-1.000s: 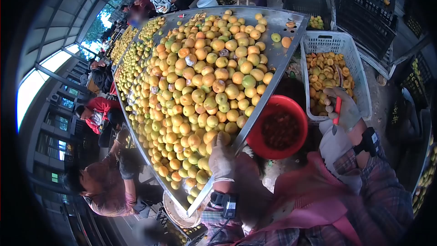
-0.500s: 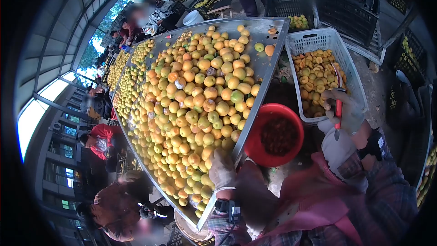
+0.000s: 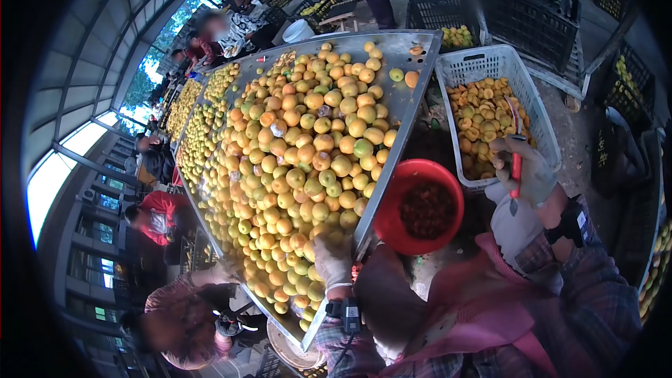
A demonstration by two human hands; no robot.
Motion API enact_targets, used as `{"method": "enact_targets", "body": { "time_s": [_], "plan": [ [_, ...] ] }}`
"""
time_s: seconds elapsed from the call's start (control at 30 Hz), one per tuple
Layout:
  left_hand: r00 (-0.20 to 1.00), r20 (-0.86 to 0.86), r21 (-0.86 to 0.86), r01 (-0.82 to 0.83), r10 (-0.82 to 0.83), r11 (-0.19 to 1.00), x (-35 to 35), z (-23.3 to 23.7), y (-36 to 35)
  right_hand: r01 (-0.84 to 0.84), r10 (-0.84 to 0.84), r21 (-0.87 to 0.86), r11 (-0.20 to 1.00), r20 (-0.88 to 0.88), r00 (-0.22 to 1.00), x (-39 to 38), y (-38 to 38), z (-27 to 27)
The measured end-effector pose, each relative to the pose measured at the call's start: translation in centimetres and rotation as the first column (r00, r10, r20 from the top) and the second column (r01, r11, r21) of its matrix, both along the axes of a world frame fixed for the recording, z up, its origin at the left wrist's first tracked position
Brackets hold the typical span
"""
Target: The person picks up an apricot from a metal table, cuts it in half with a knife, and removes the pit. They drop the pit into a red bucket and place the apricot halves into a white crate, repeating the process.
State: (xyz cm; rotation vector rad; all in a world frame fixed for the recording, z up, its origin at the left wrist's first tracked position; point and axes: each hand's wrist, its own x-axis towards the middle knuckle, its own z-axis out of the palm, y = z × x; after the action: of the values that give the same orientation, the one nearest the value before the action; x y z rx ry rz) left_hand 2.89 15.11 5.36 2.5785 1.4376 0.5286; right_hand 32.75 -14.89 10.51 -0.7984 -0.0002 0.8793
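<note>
My gloved left hand (image 3: pixel 329 259) reaches over the near edge of a metal table, right at a heap of yellow-orange apricots (image 3: pixel 294 161). Its fingertips blur into the fruit, and I cannot tell whether they grip one. My gloved right hand (image 3: pixel 533 168) is closed around a red-handled knife (image 3: pixel 516 168), its curved blade pointing up and away from me. Beneath that hand stands a pale plastic crate (image 3: pixel 548 122) holding split apricots (image 3: pixel 483 115). Between the table and me sits a red basin (image 3: pixel 385 227) with dark reddish-brown pieces inside, probably pits.
The metal table's raised rim (image 3: pixel 397 150) runs diagonally beside the basin. Black crates (image 3: pixel 535 38) are stacked at the upper right. At the lower left a person (image 3: pixel 178 322) has a hand at the table edge. Other people sit along the far side. A white bucket (image 3: pixel 299 31) stands behind.
My left hand has shifted slightly left and up among the apricots. My right hand still holds the knife over the crate. The person at lower left has stretched an arm to the table edge.
</note>
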Motion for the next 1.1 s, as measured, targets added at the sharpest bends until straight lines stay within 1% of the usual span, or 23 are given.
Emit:
{"method": "enact_targets", "body": {
  "time_s": [0.03,0.07,0.13,0.17,0.23,0.27,0.3,0.37,0.4,0.43,0.5,0.53,0.6,0.63,0.7,0.73,0.77,0.83,0.87,0.93,1.07,1.1],
  "plan": [
    [0.998,0.016,0.009,-0.068,0.068,0.998,-0.3,-0.3,-0.1,-0.001,0.001,-0.002,1.000,0.001,1.000,-0.1,0.1,0.1],
    [0.998,0.015,0.004,-0.069,0.069,0.998,-0.5,-0.5,-0.3,0.006,-0.006,-0.009,1.000,-0.003,1.000,-0.1,0.2,0.1],
    [0.989,0.110,-0.056,-0.088,0.094,0.994,-1.0,-0.7,-0.7,0.014,-0.014,-0.020,1.000,-0.007,1.000,0.0,0.1,-0.2],
    [0.989,0.110,-0.058,-0.090,0.096,0.994,-1.1,-0.9,-0.8,-0.006,0.005,-0.007,1.000,-0.009,1.000,0.1,0.1,-0.5],
    [0.978,0.209,-0.036,0.015,-0.007,0.999,-1.7,-1.7,-0.4,-0.033,0.033,0.009,0.999,-0.008,0.999,0.3,0.2,-0.8],
    [0.973,0.223,-0.003,0.055,-0.053,0.998,-1.9,-2.0,-0.3,-0.043,0.043,0.009,0.999,0.008,0.999,0.3,0.2,-1.0],
    [0.973,0.224,-0.001,0.049,-0.048,0.999,-2.0,-2.1,-0.3,-0.053,0.052,0.009,0.999,0.024,0.998,0.3,0.3,-1.0],
    [0.903,0.408,-0.068,0.177,-0.134,0.982,-2.0,-2.2,-0.7,-0.055,0.056,-0.023,0.998,0.050,0.997,-0.1,0.6,-0.4],
    [0.861,0.489,-0.144,0.234,-0.136,0.961,-1.8,-1.6,-1.2,-0.051,0.055,-0.055,0.997,0.075,0.996,-0.2,0.7,-0.2],
    [0.860,0.492,-0.143,0.232,-0.134,0.962,-1.9,-1.4,-1.2,-0.054,0.058,-0.055,0.997,0.078,0.995,-0.2,0.8,-0.3],
    [0.862,0.488,-0.198,0.262,-0.136,0.945,-1.9,-1.3,-1.2,-0.119,0.118,0.027,0.993,0.011,0.993,-0.1,0.8,-0.7],
    [0.860,0.491,-0.198,0.266,-0.139,0.944,-1.9,-1.3,-1.2,-0.115,0.115,0.026,0.993,0.015,0.993,-0.3,0.8,-0.8],
    [0.847,0.526,-0.274,0.245,-0.069,0.930,-1.8,-1.4,-1.2,-0.112,0.110,-0.003,0.994,0.191,0.975,-0.7,0.8,-0.8],
    [0.845,0.530,-0.274,0.252,-0.073,0.928,-1.8,-1.3,-1.3,-0.106,0.105,-0.005,0.994,0.195,0.975,-0.7,0.9,-0.7],
    [0.884,0.459,-0.191,0.197,-0.089,0.962,-1.8,-1.2,-1.4,-0.054,0.066,-0.085,0.995,0.148,0.987,-0.7,1.3,-0.7],
    [0.895,0.438,-0.191,0.187,-0.087,0.964,-1.9,-1.3,-1.2,-0.048,0.054,-0.064,0.997,0.099,0.994,-0.6,1.3,-1.0],
    [0.893,0.441,-0.190,0.188,-0.087,0.964,-2.0,-1.9,-0.9,-0.047,0.054,-0.064,0.997,0.102,0.993,-0.6,1.3,-0.8],
    [0.854,0.489,0.043,0.180,-0.178,0.983,-2.2,-3.4,-0.2,-0.052,0.056,-0.062,0.997,0.063,0.996,-0.5,1.3,-0.6],
    [0.854,0.489,0.045,0.178,-0.177,0.983,-2.4,-3.5,-0.1,-0.054,0.058,-0.060,0.997,0.064,0.996,-0.4,1.3,-0.8],
    [0.896,0.424,-0.043,0.166,-0.132,0.985,-2.7,-3.7,0.1,-0.077,0.077,-0.013,0.997,0.044,0.996,-0.2,1.2,-1.3],
    [0.907,0.393,0.021,0.159,-0.154,0.987,-2.6,-3.7,0.1,-0.068,0.070,-0.046,0.997,0.038,0.997,-0.3,1.2,-1.2],
    [0.888,0.432,0.010,0.170,-0.158,0.985,-2.5,-3.7,0.1,-0.073,0.074,-0.033,0.997,0.039,0.996,-0.2,1.2,-1.4]
  ]
}}
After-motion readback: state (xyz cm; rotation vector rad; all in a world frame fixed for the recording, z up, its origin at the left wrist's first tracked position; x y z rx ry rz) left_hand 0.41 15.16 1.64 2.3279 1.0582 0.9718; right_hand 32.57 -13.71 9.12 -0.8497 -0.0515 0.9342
